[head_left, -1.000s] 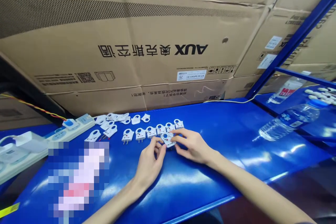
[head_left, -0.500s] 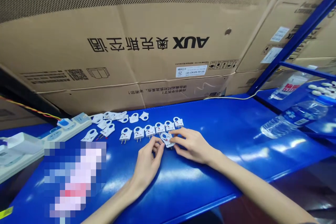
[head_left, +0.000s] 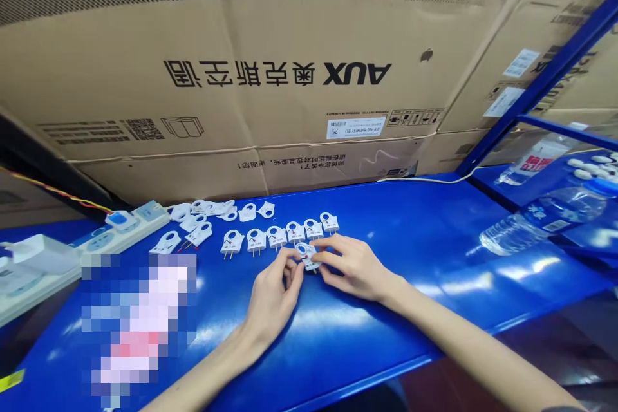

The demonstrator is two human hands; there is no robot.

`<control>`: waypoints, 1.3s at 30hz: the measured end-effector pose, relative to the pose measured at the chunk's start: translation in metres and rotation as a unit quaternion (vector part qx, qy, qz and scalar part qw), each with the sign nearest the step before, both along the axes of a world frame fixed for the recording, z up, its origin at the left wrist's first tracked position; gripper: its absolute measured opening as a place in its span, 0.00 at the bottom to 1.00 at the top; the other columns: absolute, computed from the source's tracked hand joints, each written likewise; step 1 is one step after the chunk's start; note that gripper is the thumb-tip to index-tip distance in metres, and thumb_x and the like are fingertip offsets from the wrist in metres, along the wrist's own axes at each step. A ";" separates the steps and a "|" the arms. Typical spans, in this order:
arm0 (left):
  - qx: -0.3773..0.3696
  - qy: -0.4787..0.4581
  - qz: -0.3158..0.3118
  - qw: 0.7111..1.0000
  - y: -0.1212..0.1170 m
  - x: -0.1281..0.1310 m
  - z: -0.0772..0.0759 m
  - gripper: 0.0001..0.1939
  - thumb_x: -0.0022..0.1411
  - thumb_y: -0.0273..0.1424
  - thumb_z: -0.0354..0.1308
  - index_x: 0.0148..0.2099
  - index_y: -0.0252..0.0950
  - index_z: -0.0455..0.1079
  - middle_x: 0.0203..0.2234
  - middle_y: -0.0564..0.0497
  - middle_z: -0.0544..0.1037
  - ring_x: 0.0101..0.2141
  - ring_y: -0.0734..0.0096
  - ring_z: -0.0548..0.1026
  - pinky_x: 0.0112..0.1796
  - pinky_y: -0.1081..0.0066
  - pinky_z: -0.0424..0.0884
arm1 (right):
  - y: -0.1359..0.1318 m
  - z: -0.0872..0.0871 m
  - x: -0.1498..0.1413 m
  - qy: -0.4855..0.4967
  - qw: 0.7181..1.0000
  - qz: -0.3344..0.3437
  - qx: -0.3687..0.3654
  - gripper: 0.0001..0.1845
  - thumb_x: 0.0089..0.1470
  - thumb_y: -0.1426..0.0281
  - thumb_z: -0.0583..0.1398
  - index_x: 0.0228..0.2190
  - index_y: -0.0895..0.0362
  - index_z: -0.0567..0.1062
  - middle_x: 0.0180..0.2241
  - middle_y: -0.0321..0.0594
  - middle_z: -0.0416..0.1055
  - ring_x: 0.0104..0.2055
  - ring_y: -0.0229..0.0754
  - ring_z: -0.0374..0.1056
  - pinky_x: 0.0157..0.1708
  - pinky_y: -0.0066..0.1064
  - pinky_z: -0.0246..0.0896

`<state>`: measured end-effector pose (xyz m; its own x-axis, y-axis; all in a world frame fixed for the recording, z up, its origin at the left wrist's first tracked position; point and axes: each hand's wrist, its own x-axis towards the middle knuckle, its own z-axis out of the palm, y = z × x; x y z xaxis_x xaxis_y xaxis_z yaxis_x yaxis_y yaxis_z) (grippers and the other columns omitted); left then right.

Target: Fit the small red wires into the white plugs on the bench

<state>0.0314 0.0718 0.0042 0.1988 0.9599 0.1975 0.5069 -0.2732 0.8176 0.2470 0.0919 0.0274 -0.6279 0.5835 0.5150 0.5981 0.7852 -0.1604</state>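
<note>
A small white plug with a ring handle is held low over the blue shelf, its metal pins facing me. My left hand pinches its left side between thumb and fingertips. From the right, the fingers of my right hand close on the same plug, covering part of it. Just beyond my fingers, several similar plugs lie in a row, pins toward me. A heap of loose white ring-handled pieces lies further back on the left, near a part with thin red-tipped leads.
Large cardboard boxes stand along the back of the blue shelf. A power strip runs along the left, near a blurred-out patch. At right are a blue post and plastic bottles, one lying nearer me.
The view has shifted slightly. The held plug has turned a little between my fingers, and both hands keep nearly the same place.
</note>
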 end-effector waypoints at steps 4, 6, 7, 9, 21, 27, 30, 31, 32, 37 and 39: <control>-0.004 0.003 -0.003 1.000 0.000 -0.001 0.001 0.11 0.71 0.40 0.50 0.47 0.40 0.68 0.27 0.56 0.73 0.24 0.73 0.69 0.27 0.73 0.65 | 0.000 -0.001 0.000 -0.005 1.000 0.008 -0.007 0.09 0.65 0.71 0.58 0.44 0.54 0.77 0.51 0.46 0.78 0.46 0.44 0.76 0.45 0.35 0.73; 0.002 0.010 -0.009 1.000 0.000 -0.001 0.001 0.11 0.72 0.39 0.50 0.46 0.40 0.69 0.26 0.57 0.72 0.23 0.74 0.68 0.28 0.73 0.65 | 0.000 -0.001 -0.001 -0.004 1.000 0.010 0.001 0.09 0.65 0.71 0.58 0.44 0.53 0.77 0.51 0.45 0.78 0.46 0.44 0.76 0.44 0.35 0.73; 0.004 0.011 -0.008 1.000 0.000 -0.001 0.000 0.11 0.72 0.40 0.50 0.45 0.40 0.69 0.25 0.57 0.72 0.23 0.74 0.68 0.28 0.73 0.65 | 0.000 -0.002 -0.001 -0.004 1.000 0.009 0.004 0.09 0.65 0.70 0.57 0.44 0.53 0.77 0.51 0.45 0.78 0.46 0.44 0.76 0.44 0.35 0.73; 0.006 0.010 -0.005 1.000 0.001 -0.001 0.000 0.11 0.72 0.40 0.50 0.44 0.40 0.69 0.25 0.57 0.71 0.23 0.74 0.67 0.28 0.73 0.65 | -0.001 -0.002 -0.001 -0.006 1.000 0.008 0.005 0.10 0.65 0.70 0.57 0.44 0.53 0.77 0.51 0.45 0.78 0.46 0.43 0.76 0.44 0.35 0.73; 0.048 0.122 -0.037 0.991 -0.002 -0.002 0.003 0.07 0.70 0.34 0.49 0.40 0.41 0.68 0.23 0.58 0.66 0.25 0.72 0.69 0.30 0.72 0.62 | 0.034 -0.007 0.041 0.100 0.959 -0.252 -0.083 0.09 0.64 0.68 0.59 0.44 0.52 0.78 0.50 0.42 0.78 0.52 0.49 0.72 0.52 0.43 0.69; 0.064 0.145 -0.054 0.986 -0.002 -0.001 0.004 0.07 0.67 0.31 0.49 0.40 0.41 0.68 0.23 0.57 0.68 0.26 0.71 0.71 0.31 0.71 0.64 | 0.040 -0.017 0.051 0.083 0.943 -0.302 -0.109 0.09 0.60 0.72 0.59 0.40 0.51 0.78 0.39 0.39 0.80 0.42 0.47 0.73 0.40 0.36 0.68; 0.070 0.151 -0.059 0.984 -0.003 0.001 0.004 0.06 0.66 0.30 0.50 0.39 0.41 0.68 0.22 0.57 0.68 0.26 0.69 0.71 0.33 0.69 0.64 | 0.037 -0.018 0.046 0.091 0.939 -0.316 -0.099 0.14 0.58 0.74 0.59 0.45 0.52 0.77 0.44 0.42 0.79 0.46 0.50 0.72 0.43 0.39 0.69; 0.070 0.151 -0.060 0.984 -0.004 0.001 0.004 0.07 0.65 0.30 0.49 0.39 0.41 0.68 0.22 0.57 0.68 0.27 0.69 0.71 0.33 0.68 0.64 | 0.035 -0.017 0.043 0.092 0.940 -0.313 -0.095 0.15 0.58 0.74 0.58 0.46 0.52 0.77 0.47 0.43 0.78 0.49 0.51 0.71 0.45 0.41 0.69; 0.071 0.152 -0.061 0.984 -0.004 0.001 0.005 0.07 0.65 0.29 0.49 0.38 0.41 0.68 0.22 0.56 0.69 0.27 0.69 0.71 0.34 0.68 0.64 | 0.034 -0.017 0.041 0.091 0.943 -0.305 -0.091 0.16 0.59 0.73 0.58 0.48 0.53 0.76 0.50 0.44 0.77 0.51 0.52 0.70 0.48 0.43 0.69; 0.075 0.146 -0.061 0.985 -0.004 0.002 0.006 0.07 0.64 0.28 0.49 0.38 0.40 0.68 0.23 0.56 0.69 0.28 0.68 0.71 0.35 0.66 0.65 | 0.029 -0.019 0.028 0.027 0.966 -0.241 -0.089 0.16 0.62 0.71 0.60 0.51 0.52 0.76 0.59 0.48 0.71 0.60 0.58 0.63 0.55 0.53 0.65; 0.075 0.135 -0.058 0.986 -0.004 0.002 0.006 0.07 0.66 0.29 0.48 0.38 0.40 0.68 0.23 0.56 0.69 0.28 0.68 0.71 0.35 0.66 0.65 | 0.028 -0.021 0.026 0.012 0.969 -0.228 -0.089 0.16 0.60 0.72 0.62 0.50 0.53 0.76 0.59 0.49 0.70 0.61 0.58 0.63 0.57 0.55 0.64</control>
<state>0.0329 0.0682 0.0105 0.3709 0.8916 0.2599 0.6591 -0.4499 0.6027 0.2728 0.1198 0.0061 -0.2731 0.8787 0.3915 0.8711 0.3986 -0.2868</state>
